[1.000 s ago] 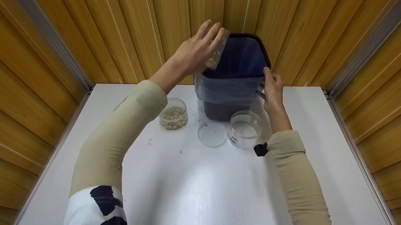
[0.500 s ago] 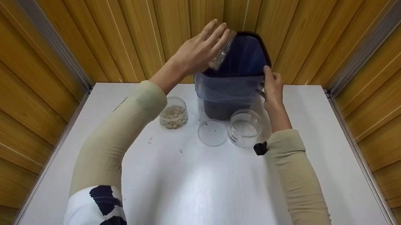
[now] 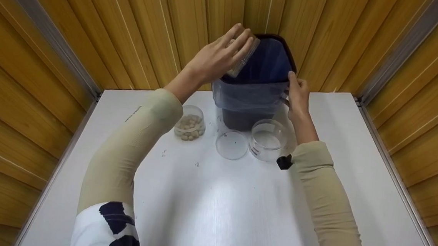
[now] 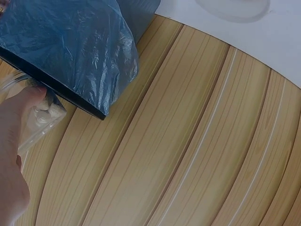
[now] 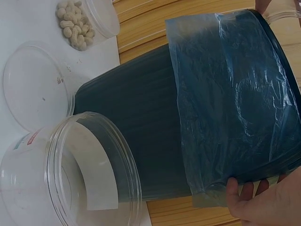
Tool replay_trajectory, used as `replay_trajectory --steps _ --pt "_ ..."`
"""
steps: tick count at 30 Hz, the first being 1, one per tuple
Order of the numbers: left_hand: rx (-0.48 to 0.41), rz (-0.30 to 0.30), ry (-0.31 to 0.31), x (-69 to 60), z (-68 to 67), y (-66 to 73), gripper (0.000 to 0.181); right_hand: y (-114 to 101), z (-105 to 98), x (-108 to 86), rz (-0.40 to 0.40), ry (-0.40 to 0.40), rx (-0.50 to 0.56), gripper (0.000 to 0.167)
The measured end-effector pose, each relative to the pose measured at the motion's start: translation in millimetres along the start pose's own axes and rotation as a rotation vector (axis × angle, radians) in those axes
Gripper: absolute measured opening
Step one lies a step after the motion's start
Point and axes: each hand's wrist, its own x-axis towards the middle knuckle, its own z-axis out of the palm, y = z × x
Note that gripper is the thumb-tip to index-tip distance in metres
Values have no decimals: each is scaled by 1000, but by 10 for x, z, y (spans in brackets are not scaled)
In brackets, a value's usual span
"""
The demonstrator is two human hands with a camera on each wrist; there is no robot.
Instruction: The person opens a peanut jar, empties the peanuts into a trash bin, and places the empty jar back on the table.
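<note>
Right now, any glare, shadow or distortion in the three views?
Head: glare on the table, soft shadow bands either side; left wrist: straight-looking boards of the wall bow, probably lens distortion; right wrist: white highlights streak the bag.

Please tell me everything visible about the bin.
The bin is tall, dark, plastic-looking and narrower toward its base. A thin, translucent blue bag lines it and folds outward over its rim. It stands open-topped at the far side of the white table; any lean is hard to judge. The right hand grips its rim; the left hand holds a clear container by its mouth.
</note>
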Motion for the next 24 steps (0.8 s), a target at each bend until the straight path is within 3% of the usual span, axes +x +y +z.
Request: replay_trajectory --steps 8,18,24 --pt "73 30 27 -14 25 19 55 18 19 7 -15 -12 -3 31" --pt "50 60 16 -17 45 25 65 8 26 -8 4 1 -11 32" --pt "72 57 58 -17 59 34 60 15 18 -4 0 0 -11 32"
